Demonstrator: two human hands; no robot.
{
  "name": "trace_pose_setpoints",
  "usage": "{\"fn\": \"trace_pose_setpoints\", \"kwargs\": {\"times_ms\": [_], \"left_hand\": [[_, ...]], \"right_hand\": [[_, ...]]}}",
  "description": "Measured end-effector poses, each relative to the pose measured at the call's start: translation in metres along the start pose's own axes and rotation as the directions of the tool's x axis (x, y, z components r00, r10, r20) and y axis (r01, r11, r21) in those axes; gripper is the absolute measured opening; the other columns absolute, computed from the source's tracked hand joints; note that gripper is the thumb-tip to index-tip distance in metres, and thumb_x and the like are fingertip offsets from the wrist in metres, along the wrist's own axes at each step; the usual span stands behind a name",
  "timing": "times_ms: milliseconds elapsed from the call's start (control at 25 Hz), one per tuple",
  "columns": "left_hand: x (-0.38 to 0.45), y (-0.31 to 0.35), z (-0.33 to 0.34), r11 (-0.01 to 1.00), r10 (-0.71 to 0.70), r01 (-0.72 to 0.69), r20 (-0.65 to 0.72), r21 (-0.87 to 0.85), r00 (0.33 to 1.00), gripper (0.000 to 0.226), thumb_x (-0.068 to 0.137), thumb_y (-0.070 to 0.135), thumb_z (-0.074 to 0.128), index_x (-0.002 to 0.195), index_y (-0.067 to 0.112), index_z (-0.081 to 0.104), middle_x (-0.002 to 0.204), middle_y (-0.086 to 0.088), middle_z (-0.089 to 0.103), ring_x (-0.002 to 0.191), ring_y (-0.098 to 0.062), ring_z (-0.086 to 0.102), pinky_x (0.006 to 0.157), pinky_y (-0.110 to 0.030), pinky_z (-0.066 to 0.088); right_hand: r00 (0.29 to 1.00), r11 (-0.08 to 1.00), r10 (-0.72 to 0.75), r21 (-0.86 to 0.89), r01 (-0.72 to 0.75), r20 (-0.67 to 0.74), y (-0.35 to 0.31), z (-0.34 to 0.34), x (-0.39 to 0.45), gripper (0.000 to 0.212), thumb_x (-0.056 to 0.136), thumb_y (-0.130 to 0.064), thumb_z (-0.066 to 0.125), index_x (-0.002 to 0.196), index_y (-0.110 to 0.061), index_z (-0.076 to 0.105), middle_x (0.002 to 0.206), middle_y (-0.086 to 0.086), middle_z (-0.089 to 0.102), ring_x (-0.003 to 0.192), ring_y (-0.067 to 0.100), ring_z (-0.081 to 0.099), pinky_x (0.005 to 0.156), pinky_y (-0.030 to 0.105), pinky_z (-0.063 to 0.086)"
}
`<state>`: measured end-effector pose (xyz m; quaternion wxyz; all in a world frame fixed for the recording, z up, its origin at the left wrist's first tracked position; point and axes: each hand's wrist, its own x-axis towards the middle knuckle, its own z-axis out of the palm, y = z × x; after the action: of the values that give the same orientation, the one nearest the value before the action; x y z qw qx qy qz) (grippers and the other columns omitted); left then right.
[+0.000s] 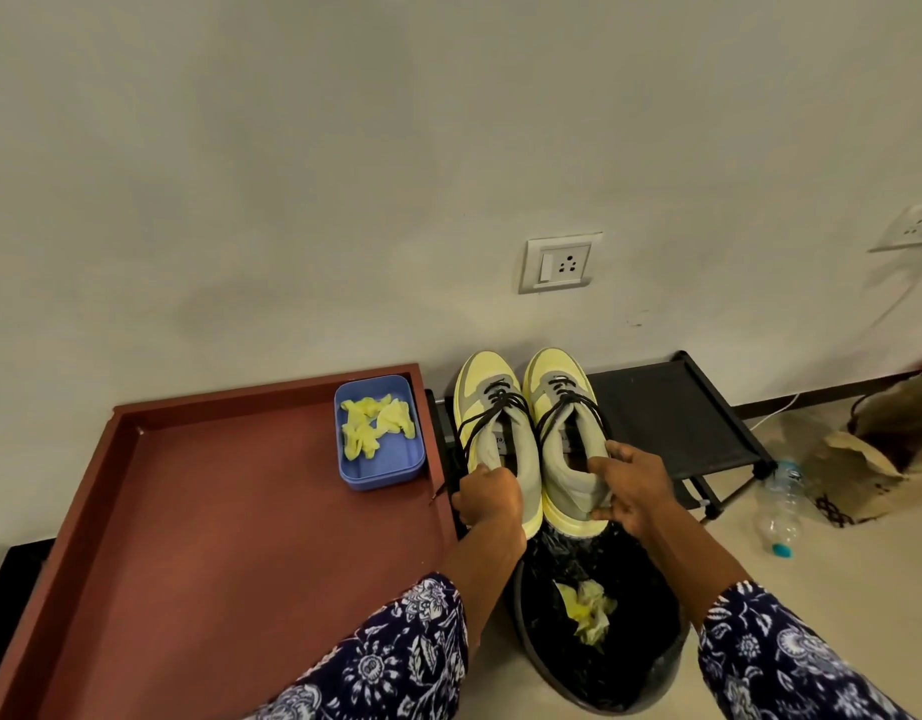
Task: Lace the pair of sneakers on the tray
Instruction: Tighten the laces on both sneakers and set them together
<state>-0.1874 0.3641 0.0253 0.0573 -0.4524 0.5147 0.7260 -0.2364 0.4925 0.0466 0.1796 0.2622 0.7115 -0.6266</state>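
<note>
While both hands point(487, 493) point(627, 488) grip the 2 sneakers point(497, 433) point(568, 439) off the tray point(214, 511), laces point(492, 407) look threaded, loose, untied.

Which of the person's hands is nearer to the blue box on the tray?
Left. The left hand grips the heel of the left sneaker, just right of the blue box. The right hand holds the other sneaker, farther right.

No legible text. Tongue labels on the left sneaker point(500, 439) and right sneaker point(570, 439) are too blurred to read.
</note>
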Motion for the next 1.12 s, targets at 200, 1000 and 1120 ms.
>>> {"fn": "trace_pose_setpoints", "kwargs": {"times_ms": [200,1000,1120], "left_hand": [[0.045,-0.022,0.011,0.998,0.027,-0.021,-0.110,0.061,0.994,0.050,0.063,0.023,0.045,0.108,0.016,0.065,0.116,-0.016,0.059,0.112,-0.038,0.052,0.092,-0.058,0.046],[0.050,-0.046,0.036,0.998,0.042,-0.048,-0.169,-0.032,0.985,0.031,0.076,0.009,0.058,0.103,0.016,0.069,0.102,-0.005,0.065,0.101,-0.035,0.061,0.089,-0.050,0.052],[0.055,-0.050,0.034,0.999,0.036,-0.042,-0.159,-0.034,0.987,0.045,0.075,0.011,0.058,0.120,0.016,0.062,0.115,-0.011,0.063,0.104,-0.034,0.060,0.090,-0.050,0.052]], "right_hand": [[1.000,1.000,0.015,-0.006,-0.015,0.011,0.010,-0.001,0.024,0.056,0.082,-0.004,0.064,0.134,-0.016,0.046,0.125,0.014,0.053,0.105,0.037,0.054,0.071,0.056,0.051],[0.999,0.997,0.034,-0.065,-0.032,0.027,0.029,-0.008,0.072,0.051,0.084,-0.003,0.061,0.132,-0.019,0.050,0.119,0.008,0.058,0.106,0.034,0.057,0.055,0.037,0.052],[0.999,0.995,0.032,-0.097,-0.029,0.036,0.029,-0.004,0.074,0.052,0.083,-0.003,0.062,0.131,-0.018,0.050,0.120,0.008,0.058,0.106,0.033,0.057,0.057,0.038,0.053]]}}
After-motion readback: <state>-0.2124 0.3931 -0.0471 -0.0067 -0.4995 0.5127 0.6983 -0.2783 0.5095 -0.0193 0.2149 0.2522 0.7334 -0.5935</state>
